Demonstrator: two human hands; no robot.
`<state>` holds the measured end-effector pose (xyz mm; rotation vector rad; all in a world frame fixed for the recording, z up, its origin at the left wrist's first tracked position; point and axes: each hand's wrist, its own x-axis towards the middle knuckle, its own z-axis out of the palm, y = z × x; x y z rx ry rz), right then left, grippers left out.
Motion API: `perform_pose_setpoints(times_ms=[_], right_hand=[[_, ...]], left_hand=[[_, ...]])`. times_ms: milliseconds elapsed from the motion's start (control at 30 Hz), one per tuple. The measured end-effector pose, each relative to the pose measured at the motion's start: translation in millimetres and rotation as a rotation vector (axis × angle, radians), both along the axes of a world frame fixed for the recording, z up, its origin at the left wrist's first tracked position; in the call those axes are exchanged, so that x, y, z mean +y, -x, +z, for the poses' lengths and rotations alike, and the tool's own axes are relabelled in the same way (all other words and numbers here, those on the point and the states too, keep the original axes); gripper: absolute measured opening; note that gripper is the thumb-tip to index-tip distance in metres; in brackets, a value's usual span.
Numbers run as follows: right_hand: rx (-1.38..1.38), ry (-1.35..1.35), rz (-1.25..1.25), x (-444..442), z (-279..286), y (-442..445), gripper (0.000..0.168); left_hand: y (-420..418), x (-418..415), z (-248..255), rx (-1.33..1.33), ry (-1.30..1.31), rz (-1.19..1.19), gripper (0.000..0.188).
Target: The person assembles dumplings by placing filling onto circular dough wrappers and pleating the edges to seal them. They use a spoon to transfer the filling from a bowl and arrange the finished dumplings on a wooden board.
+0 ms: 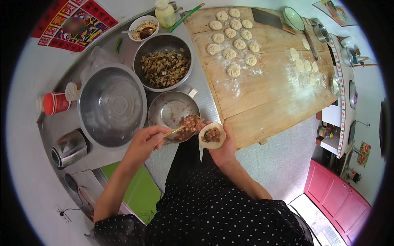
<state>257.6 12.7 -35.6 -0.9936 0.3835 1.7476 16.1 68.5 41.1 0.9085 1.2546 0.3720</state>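
Note:
My left hand [144, 144] grips the thin golden handle of a spoon [174, 131], its end loaded with pinkish minced meat filling [191, 122]. That load is over the near right rim of a small steel bowl [160, 101], which has more filling at its near side. Just right of it, my right hand [226, 147] supports a round dough wrapper [202, 143] on its palm and fingers. A lump of meat filling [212, 134] lies in the wrapper's middle, with darker bits at its left.
Left stand a large steel basin [115, 104], a steel bowl of chopped filling [164, 67] and a sauce bowl [144, 29]. On the wooden board [255, 107] at right are several pleated buns [234, 70], flat wrappers [300, 65], a cleaver [267, 18] and a rolling pin [311, 44].

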Motion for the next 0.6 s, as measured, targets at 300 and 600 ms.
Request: perform_pose_setpoints(times_ms=[300,600], right_hand=[[0.212,-0.149,0.108,39.0,75.5,25.2,0.053],[0.234,-0.194,0.141,36.4,102.6,31.3,0.052]], left_hand=[[-11.8,-45.5,16.7,0.414,-1.136,-0.236,0.049],[-5.8,-69.6,29.0,0.267,-1.051,0.064,0.032]])
